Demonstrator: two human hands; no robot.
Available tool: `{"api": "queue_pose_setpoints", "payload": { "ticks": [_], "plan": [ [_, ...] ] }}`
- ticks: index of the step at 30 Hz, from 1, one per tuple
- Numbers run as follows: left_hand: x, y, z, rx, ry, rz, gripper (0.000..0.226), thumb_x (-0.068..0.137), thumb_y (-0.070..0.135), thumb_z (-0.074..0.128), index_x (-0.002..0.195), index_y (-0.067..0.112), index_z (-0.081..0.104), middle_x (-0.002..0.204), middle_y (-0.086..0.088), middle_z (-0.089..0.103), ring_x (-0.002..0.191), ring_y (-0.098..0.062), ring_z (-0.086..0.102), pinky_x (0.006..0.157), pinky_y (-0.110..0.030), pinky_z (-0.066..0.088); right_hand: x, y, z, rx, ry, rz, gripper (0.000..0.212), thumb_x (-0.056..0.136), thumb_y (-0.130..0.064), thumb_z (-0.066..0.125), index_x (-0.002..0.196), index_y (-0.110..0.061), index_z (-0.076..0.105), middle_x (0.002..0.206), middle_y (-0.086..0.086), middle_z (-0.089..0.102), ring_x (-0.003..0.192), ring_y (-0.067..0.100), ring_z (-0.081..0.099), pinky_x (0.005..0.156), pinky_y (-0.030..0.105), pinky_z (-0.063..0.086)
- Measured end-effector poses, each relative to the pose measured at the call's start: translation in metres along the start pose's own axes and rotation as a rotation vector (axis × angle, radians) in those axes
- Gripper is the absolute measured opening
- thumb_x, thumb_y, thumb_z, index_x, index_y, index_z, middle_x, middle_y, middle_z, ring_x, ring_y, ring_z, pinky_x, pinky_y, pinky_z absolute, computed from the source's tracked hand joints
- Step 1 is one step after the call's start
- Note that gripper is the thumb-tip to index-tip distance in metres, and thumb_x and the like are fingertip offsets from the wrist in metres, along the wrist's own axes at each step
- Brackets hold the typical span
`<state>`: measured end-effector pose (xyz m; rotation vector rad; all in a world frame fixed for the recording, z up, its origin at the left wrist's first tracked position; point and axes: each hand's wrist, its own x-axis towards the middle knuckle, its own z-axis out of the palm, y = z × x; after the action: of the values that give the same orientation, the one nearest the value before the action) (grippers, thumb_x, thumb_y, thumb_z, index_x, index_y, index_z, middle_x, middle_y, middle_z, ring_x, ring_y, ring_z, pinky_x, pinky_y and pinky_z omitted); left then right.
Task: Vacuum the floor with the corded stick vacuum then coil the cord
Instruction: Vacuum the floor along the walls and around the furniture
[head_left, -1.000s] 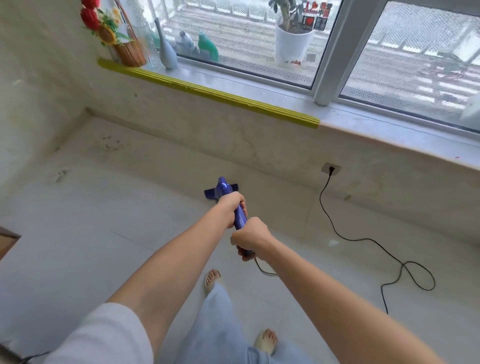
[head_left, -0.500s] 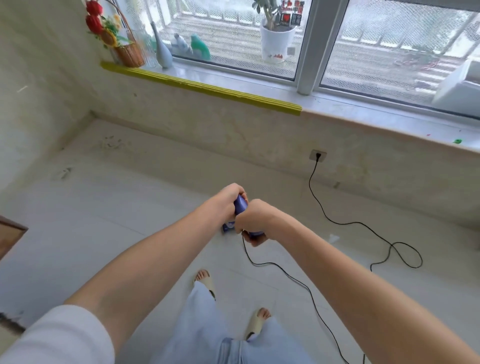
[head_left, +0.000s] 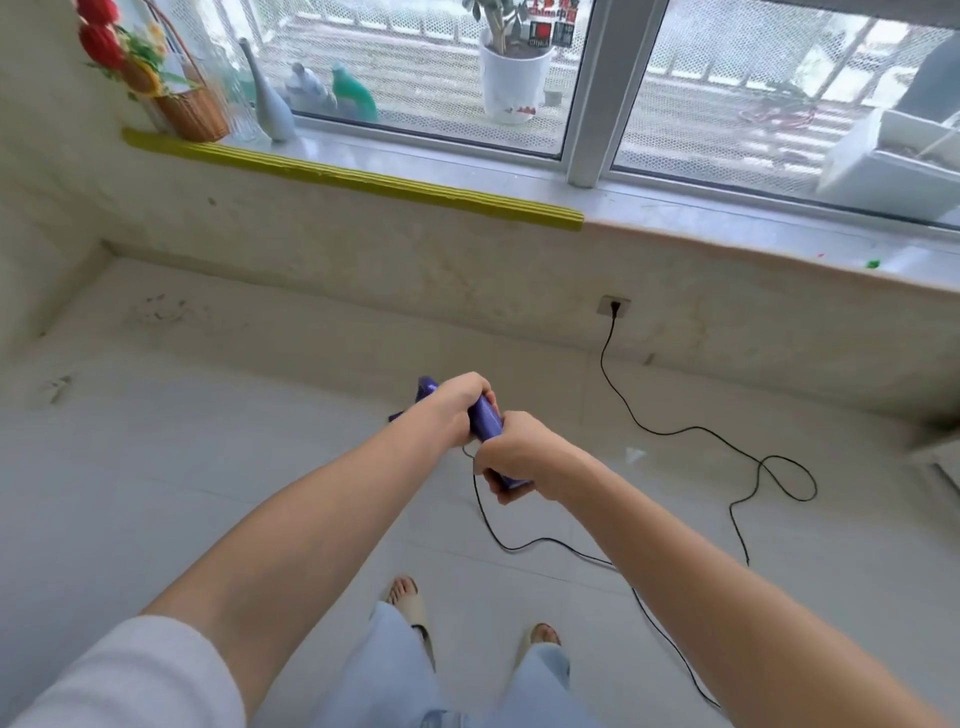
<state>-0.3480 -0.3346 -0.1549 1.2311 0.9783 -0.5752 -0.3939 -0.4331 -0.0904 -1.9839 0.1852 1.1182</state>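
Pale floor tiles (head_left: 156, 493) are bounded by a low wall under the window, where the cord (head_left: 675, 431) is plugged into a socket (head_left: 614, 306) and lies looped at the right. At centre the purple vacuum (head_left: 485, 422), judged rigid and fairly light, is gripped on its handle by the left hand (head_left: 452, 410) ahead and the right hand (head_left: 514, 457) behind, both fully wrapped. Compared with half a second ago, the vacuum is pushed further forward.
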Motion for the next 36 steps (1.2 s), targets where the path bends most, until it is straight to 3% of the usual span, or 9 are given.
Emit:
{"api": "queue_pose_setpoints", "payload": {
  "ticks": [5, 9, 17, 23, 31, 36],
  "plan": [
    [0.038, 0.020, -0.048, 0.002, -0.003, -0.035, 0.025, 0.083, 0.003, 0.045, 0.059, 0.009, 0.042, 0.041, -0.002, 0.045, 0.048, -0.016, 0.042, 0.052, -0.024, 0.038, 0.042, -0.025, 0.048, 0.201, -0.019, 0.072, 0.029, 0.084, 0.005, 0.055, 0.106, -0.009, 0.041, 0.072, 0.011, 0.053, 0.052, 0.019, 0.054, 0.045, 0.027, 0.054],
    [0.069, 0.040, -0.093, -0.015, -0.013, -0.033, 0.020, 0.087, 0.002, 0.045, 0.069, 0.010, 0.043, 0.051, 0.000, 0.044, 0.048, -0.012, 0.040, 0.049, -0.023, 0.037, 0.091, -0.055, 0.090, 0.298, 0.007, 0.171, 0.032, 0.084, 0.005, 0.056, 0.109, -0.007, 0.042, 0.085, 0.014, 0.057, 0.056, 0.020, 0.057, 0.048, 0.028, 0.054],
    [0.114, 0.072, -0.147, 0.032, 0.001, -0.021, 0.014, 0.088, 0.003, 0.044, 0.076, 0.011, 0.043, 0.057, 0.000, 0.043, 0.050, -0.011, 0.039, 0.049, -0.023, 0.038, 0.153, -0.096, 0.136, 0.378, 0.077, 0.208, 0.024, 0.081, 0.000, 0.060, 0.099, -0.005, 0.046, 0.067, 0.008, 0.049, 0.048, 0.018, 0.045, 0.043, 0.024, 0.040],
    [0.120, 0.059, -0.151, 0.013, 0.035, 0.005, 0.013, 0.087, 0.003, 0.040, 0.076, 0.010, 0.044, 0.057, -0.002, 0.044, 0.050, -0.014, 0.040, 0.051, -0.024, 0.038, 0.150, -0.088, 0.140, 0.259, 0.040, 0.177, 0.022, 0.083, 0.006, 0.051, 0.100, -0.006, 0.043, 0.069, 0.008, 0.046, 0.049, 0.017, 0.047, 0.041, 0.024, 0.042],
    [0.077, 0.028, -0.125, -0.093, 0.033, 0.012, 0.019, 0.090, 0.003, 0.041, 0.073, 0.011, 0.041, 0.056, -0.001, 0.041, 0.049, -0.013, 0.037, 0.047, -0.023, 0.036, 0.101, -0.064, 0.117, 0.219, -0.024, 0.155, 0.019, 0.083, 0.010, 0.044, 0.079, -0.009, 0.040, 0.063, 0.007, 0.043, 0.046, 0.018, 0.042, 0.043, 0.024, 0.038],
    [0.040, 0.005, -0.084, -0.062, 0.046, -0.022, 0.024, 0.082, 0.002, 0.046, 0.059, 0.009, 0.042, 0.043, 0.000, 0.043, 0.046, -0.015, 0.041, 0.051, -0.023, 0.037, 0.055, -0.034, 0.082, 0.223, -0.063, 0.138, 0.016, 0.083, 0.009, 0.045, 0.082, -0.007, 0.043, 0.063, 0.006, 0.043, 0.049, 0.016, 0.043, 0.045, 0.023, 0.038]
  ]
}}
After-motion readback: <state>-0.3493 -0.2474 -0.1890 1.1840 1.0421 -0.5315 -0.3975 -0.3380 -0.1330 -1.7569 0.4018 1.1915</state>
